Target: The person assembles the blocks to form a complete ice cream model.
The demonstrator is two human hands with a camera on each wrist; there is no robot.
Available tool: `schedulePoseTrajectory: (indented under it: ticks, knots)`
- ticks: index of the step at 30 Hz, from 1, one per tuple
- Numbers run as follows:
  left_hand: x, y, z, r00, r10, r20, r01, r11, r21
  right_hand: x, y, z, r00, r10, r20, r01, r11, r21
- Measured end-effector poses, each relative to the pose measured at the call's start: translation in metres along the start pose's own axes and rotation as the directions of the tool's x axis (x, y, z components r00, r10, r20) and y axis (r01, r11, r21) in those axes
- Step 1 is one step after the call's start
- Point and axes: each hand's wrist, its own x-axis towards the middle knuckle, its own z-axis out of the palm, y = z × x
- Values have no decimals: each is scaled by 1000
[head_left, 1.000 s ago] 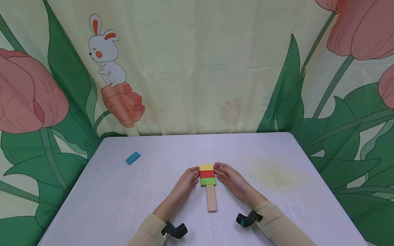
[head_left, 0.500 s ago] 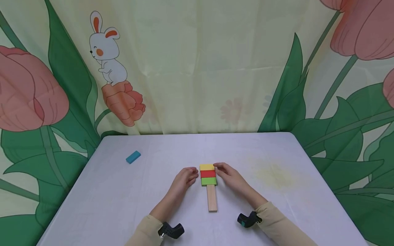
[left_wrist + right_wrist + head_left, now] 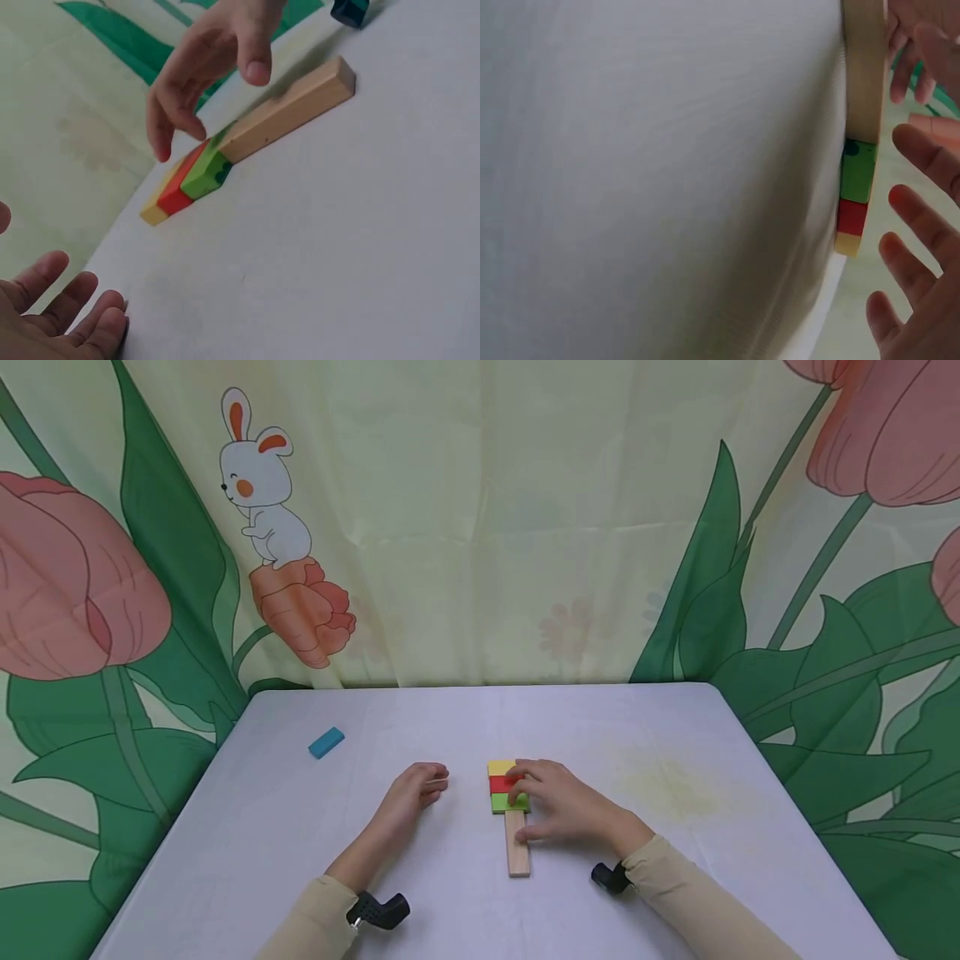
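Note:
Yellow (image 3: 498,767), red (image 3: 499,784) and green (image 3: 500,804) blocks lie flat against one another in a row on the table. A plain wooden block (image 3: 517,858) extends from the green one towards the person, like a stick. My right hand (image 3: 561,802) reaches over the row from the right with spread, slightly bent fingers; the left wrist view shows its fingertips just above the blocks, holding nothing. Left of the row, apart from it, my left hand (image 3: 408,797) has relaxed fingers and holds nothing.
A blue block (image 3: 326,742) lies alone towards the table's far left corner. The white-covered table (image 3: 637,718) ends at a printed curtain (image 3: 480,527) behind. A black device (image 3: 378,910) is strapped to each wrist.
Both hands were beside the blocks at either side. My left hand has drawn away leftwards, and my right hand has moved over the row. The blocks keep their arrangement.

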Motion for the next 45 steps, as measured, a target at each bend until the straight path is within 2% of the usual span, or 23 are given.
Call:
schedulePoseTrajectory:
  ticks: [6,12,18,25,30,33,37,39,45]
  knots:
    - [3,3,-24,999,17,-34,-14,996,90,-1,3,3,998,42,54,-40,999,-30]
    - [12,5,-50,998,23,-56,-12,982,189,-1,4,6,996,39,75,-34,997,-70]
    - [17,0,-71,995,46,-92,-12,939,345,-1,0,3,995,38,88,-31,996,-78]
    - [19,-8,-85,986,92,-142,-19,893,450,-1,0,1,995,43,85,-37,997,-72]
    - [20,-12,-96,977,162,-139,-67,850,523,-1,0,3,994,49,98,-42,997,-72]
    - [23,-13,-105,971,204,-122,-98,810,578,-1,0,3,994,55,99,-48,997,-67]
    - [28,-13,-121,967,225,-123,-94,757,647,-1,0,3,993,59,99,-53,996,-66]
    - [28,-11,-128,966,221,-131,-78,737,671,-1,0,3,993,58,101,-52,997,-65]
    - [28,-6,-145,951,269,-152,-67,661,748,-3,0,2,991,77,111,-72,996,-54]
